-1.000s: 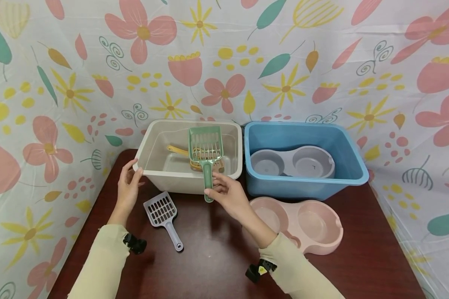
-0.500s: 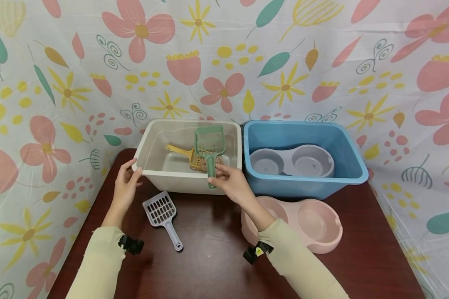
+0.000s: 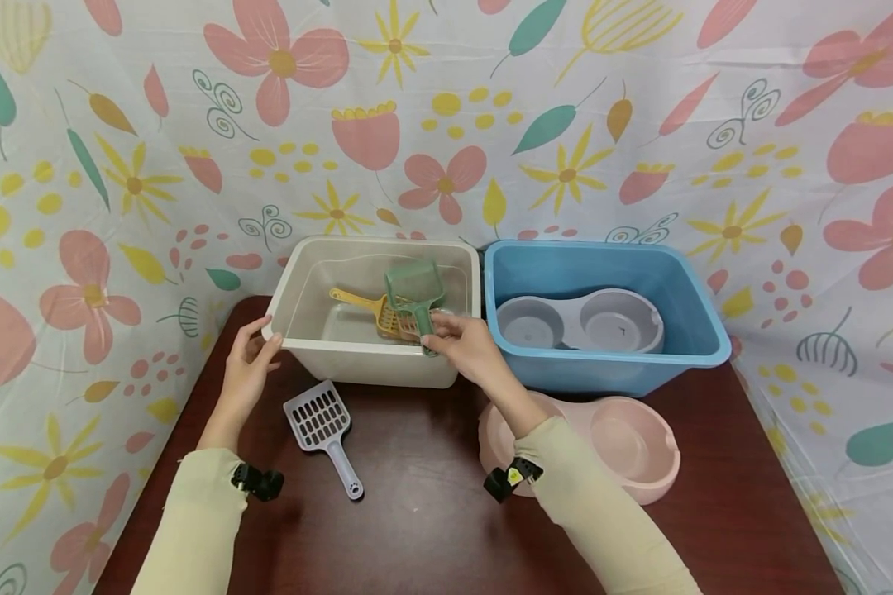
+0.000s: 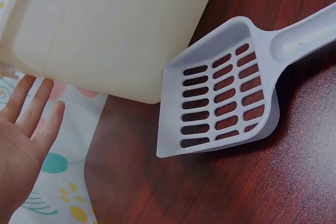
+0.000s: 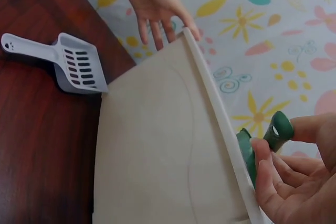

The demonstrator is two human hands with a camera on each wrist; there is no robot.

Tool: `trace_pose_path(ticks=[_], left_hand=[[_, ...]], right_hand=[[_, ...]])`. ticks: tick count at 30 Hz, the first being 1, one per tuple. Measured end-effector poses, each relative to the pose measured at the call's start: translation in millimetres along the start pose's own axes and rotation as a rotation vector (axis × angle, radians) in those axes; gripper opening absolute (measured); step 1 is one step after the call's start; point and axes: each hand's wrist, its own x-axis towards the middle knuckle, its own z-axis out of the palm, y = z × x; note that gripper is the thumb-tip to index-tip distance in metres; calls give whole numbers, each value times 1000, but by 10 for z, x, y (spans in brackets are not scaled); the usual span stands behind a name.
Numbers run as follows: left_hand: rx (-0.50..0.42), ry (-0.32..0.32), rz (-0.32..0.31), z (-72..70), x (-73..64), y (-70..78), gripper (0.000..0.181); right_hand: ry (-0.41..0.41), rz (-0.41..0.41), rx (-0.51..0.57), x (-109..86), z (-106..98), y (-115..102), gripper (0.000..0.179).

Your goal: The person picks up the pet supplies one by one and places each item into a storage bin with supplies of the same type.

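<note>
My right hand (image 3: 467,343) holds a green litter scoop (image 3: 415,283) by its handle, above the right half of a beige plastic tub (image 3: 372,364). The scoop's head points away into the tub; in the right wrist view its handle end (image 5: 281,129) sits between thumb and fingers. Inside the tub lies a yellow litter scoop (image 3: 357,300), its slatted head partly hidden behind the green one. My left hand (image 3: 245,372) touches the tub's front left corner, its fingers fairly straight. Below that corner, a pale grey litter scoop (image 4: 220,93) lies on the table.
A blue tub (image 3: 603,372) stands to the right, with a grey double bowl (image 3: 565,318) inside. In front of it is a pink double bowl (image 3: 628,446), partly covered by my right forearm. Behind the dark red table (image 3: 417,512) hangs a flowered cloth (image 3: 446,99).
The green scoop has gone lower and farther into the beige tub, shifting slightly right with my right hand. My left hand has stayed at the tub's corner.
</note>
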Motion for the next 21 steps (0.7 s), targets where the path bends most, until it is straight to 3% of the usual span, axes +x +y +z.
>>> trace_pose_path(ticks=[9,21], left_hand=[[-36,-8,-21,-4,8,-9,52],[-20,-45,-13,-35,-13,-3,54]], right_hand=[[84,-71,-38,59,-7,29,53],[221,-195,88,-79,82,118,30]])
